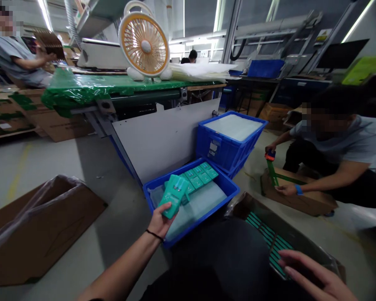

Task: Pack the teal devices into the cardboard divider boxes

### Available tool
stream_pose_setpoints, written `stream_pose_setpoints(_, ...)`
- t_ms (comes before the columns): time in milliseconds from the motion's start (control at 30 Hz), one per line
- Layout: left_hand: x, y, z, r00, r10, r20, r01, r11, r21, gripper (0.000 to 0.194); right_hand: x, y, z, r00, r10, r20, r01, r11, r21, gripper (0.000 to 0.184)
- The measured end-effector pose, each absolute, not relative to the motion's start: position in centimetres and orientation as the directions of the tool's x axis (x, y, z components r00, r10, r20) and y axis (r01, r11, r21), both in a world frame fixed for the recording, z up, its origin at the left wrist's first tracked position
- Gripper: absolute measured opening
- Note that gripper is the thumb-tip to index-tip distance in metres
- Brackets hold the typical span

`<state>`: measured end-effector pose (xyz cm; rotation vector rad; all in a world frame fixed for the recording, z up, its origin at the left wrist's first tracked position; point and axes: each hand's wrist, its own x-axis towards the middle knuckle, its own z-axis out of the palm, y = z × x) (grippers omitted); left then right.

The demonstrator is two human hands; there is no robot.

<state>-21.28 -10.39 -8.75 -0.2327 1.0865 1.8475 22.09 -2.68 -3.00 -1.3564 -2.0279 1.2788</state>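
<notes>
1. At bottom centre, the left hand (161, 223) grips a small stack of teal boxes (173, 196) from below, with the fingers wrapped around it. The stack is held just above a blue crate (227, 180).
2. Other teal packs (194, 179) lie side by side in that crate on a pale plastic sheet (195, 205). A second blue crate (221, 148), covered in white, sits just behind it.
3. In the lower right corner, the right hand (316, 276) is open with its fingers spread, close to a plastic-lined cardboard carton (247, 205) packed with teal rows (271, 240). Whether it touches them, I cannot tell.
4. The step in hand looks like moving packs from crate to carton; the held stack calls for a free spot among the rows.
5. To the right, a co-worker's hands work green tape (285, 179) around a carton (300, 200) on the floor. A fan (144, 44) stands on the green-covered worktop (90, 83) at upper centre.
</notes>
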Motion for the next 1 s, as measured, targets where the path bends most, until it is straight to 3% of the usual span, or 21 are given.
stream_pose_setpoints(67,-20.1,-10.7,-6.9,-0.515,0.762,-0.392,-0.707,-0.120,0.697,0.057,19.6,-3.0,-1.0,-0.478,0.860,-0.177,0.435,0.057,-0.899,0.041)
stream_pose_setpoints(133,-18.9,-10.5,-5.2,-0.474,0.854,-0.213,-0.535,-0.087,0.840,0.074,16.7,-3.5,0.6,-0.509,0.855,-0.099,0.343,0.095,-0.935,0.049)
stream_pose_setpoints(233,-16.9,-9.6,-3.0,-0.327,0.945,0.009,-0.177,-0.071,0.982,0.087,13.0,-4.4,1.9,-0.473,0.857,0.203,0.387,0.409,-0.827,0.084)
stream_pose_setpoints(267,-16.2,-9.3,-2.3,-0.236,0.968,0.082,-0.043,-0.095,0.995,0.089,12.2,-4.7,2.1,-0.477,0.833,0.280,0.432,0.500,-0.751,0.096)
stream_pose_setpoints(333,-14.7,-8.8,-0.8,-0.032,0.978,0.205,0.192,-0.195,0.962,0.089,11.5,-5.0,2.4,-0.505,0.780,0.369,0.503,0.614,-0.609,0.102)
stream_pose_setpoints(467,-12.4,-8.0,2.0,0.251,0.918,0.306,0.386,-0.385,0.838,0.083,12.4,-5.4,3.3,-0.586,0.737,0.339,0.609,0.675,-0.416,0.090)
stream_pose_setpoints(600,-10.9,-7.1,3.7,0.328,0.901,0.285,0.407,-0.407,0.818,0.081,11.9,-5.8,4.7,-0.572,0.779,0.258,0.764,0.620,-0.180,0.081)
stream_pose_setpoints(700,-9.8,-6.9,4.6,0.310,0.915,0.257,0.371,-0.365,0.854,0.078,10.6,-5.5,5.3,-0.626,0.748,0.222,0.734,0.661,-0.157,0.080)
stream_pose_setpoints(767,-9.1,-6.9,5.4,0.292,0.924,0.248,0.314,-0.338,0.887,0.075,10.5,-4.9,5.1,-0.651,0.728,0.215,0.692,0.686,-0.225,0.078)
stream_pose_setpoints(867,-7.7,-6.8,6.1,0.226,0.930,0.292,0.124,-0.324,0.938,0.077,11.9,-3.8,4.2,-0.579,0.767,0.277,0.645,0.639,-0.419,0.079)
stream_pose_setpoints(933,-6.6,-6.4,6.0,0.054,0.946,0.321,-0.134,-0.311,0.941,0.074,13.1,-3.1,3.6,-0.454,0.840,0.296,0.602,0.535,-0.593,0.086)
stream_pose_setpoints(1000,-5.1,-5.8,5.3,-0.164,0.970,0.178,-0.426,-0.232,0.875,0.064,14.1,-2.6,3.2,-0.319,0.908,0.273,0.500,0.406,-0.765,0.090)
